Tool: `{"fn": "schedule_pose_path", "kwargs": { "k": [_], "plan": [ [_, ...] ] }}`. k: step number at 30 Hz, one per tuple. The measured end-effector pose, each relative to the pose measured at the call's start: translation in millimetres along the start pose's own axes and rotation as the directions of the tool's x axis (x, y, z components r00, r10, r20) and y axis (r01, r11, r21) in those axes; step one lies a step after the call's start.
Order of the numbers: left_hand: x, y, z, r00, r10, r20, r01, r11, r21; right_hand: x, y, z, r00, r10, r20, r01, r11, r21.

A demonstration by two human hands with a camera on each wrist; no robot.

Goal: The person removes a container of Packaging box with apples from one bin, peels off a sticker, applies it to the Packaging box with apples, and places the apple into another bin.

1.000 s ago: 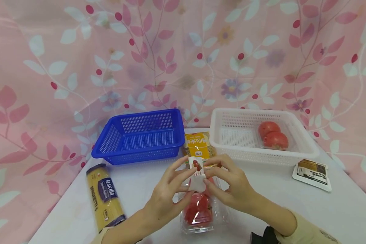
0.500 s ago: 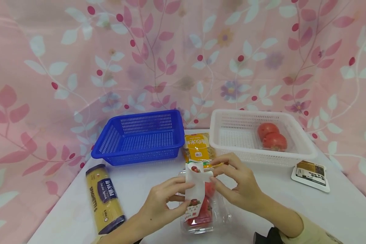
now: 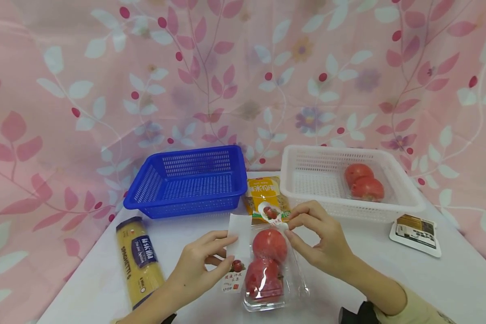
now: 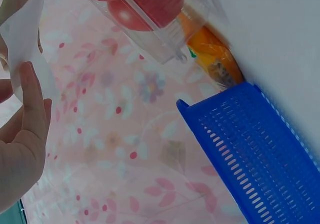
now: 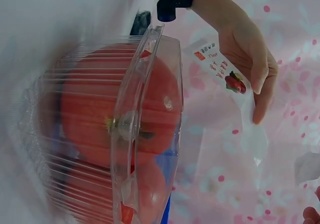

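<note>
Left hand (image 3: 200, 261) pinches a white strip (image 3: 240, 240), right hand (image 3: 323, 243) a label (image 3: 269, 210) — the tomato pack (image 3: 266, 265) between, seemingly below them.

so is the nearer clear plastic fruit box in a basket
Out: the box lies on the white table, in front of the blue plastic basket and white plastic basket.

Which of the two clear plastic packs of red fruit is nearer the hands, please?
The clear plastic pack on the white tabletop, between the left hand and right hand; the other clear plastic pack sits farther back, inside the white rectangular plastic basket.
</note>
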State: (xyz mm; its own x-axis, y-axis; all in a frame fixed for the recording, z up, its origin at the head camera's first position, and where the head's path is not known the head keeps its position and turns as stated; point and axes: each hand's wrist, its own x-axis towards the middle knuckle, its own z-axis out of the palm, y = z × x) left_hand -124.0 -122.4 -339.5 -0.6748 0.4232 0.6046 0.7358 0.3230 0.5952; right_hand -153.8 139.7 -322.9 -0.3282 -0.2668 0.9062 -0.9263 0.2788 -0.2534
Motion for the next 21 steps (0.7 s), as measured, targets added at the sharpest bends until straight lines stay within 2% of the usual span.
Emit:
{"fn": "schedule_pose_path", "kwargs": {
  "k": [3, 5, 7, 9, 11, 12, 14, 17, 21],
  "plan": [
    [-3.8, -2.9, -5.1, 0.994, -0.099, 0.036, 0.097, 0.994, 0.051, -2.4, 4, 0, 1.0, 0.018, 0.008, -0.018, 1.0, 0.001],
    [-6.5, -5.0, -8.3, 0.978, -0.194, 0.081, 0.187, 0.979, 0.081, -4.3, 7, 0, 0.999, 0.045, 0.016, -0.045, 0.999, -0.001],
    [-8.6, -7.7, -11.3, 0.946, -0.294, 0.138, 0.28, 0.954, 0.108, -5.9, 9, -1, 0.996, 0.087, 0.027, -0.087, 0.996, -0.005],
    [-9.9, -10.9, -14.6, 0.904, -0.381, 0.195, 0.362, 0.924, 0.125, -7.3, 10, -1, 0.991, 0.13, 0.038, -0.129, 0.991, -0.016],
    [-10.0, -14.8, -17.2, 0.868, -0.433, 0.243, 0.413, 0.901, 0.13, -8.4, 11, -1, 0.985, 0.164, 0.047, -0.163, 0.986, -0.026],
    [-9.8, -16.9, -18.2, 0.855, -0.448, 0.263, 0.428, 0.894, 0.131, -8.9, 11, 0, 0.984, 0.174, 0.05, -0.173, 0.985, -0.028],
    [-9.0, -21.4, -19.5, 0.837, -0.46, 0.296, 0.442, 0.888, 0.13, -9.8, 12, 0, 0.981, 0.185, 0.054, -0.183, 0.982, -0.041],
    [-7.8, -28.1, -19.3, 0.819, -0.466, 0.334, 0.45, 0.884, 0.129, -12.1, 15, 3, 0.982, 0.18, 0.053, -0.177, 0.982, -0.059],
    [-10.3, -36.5, -18.3, 0.79, -0.483, 0.379, 0.444, 0.875, 0.19, -15.4, 17, 7, 0.989, 0.138, 0.05, -0.134, 0.988, -0.074]
  ]
}}
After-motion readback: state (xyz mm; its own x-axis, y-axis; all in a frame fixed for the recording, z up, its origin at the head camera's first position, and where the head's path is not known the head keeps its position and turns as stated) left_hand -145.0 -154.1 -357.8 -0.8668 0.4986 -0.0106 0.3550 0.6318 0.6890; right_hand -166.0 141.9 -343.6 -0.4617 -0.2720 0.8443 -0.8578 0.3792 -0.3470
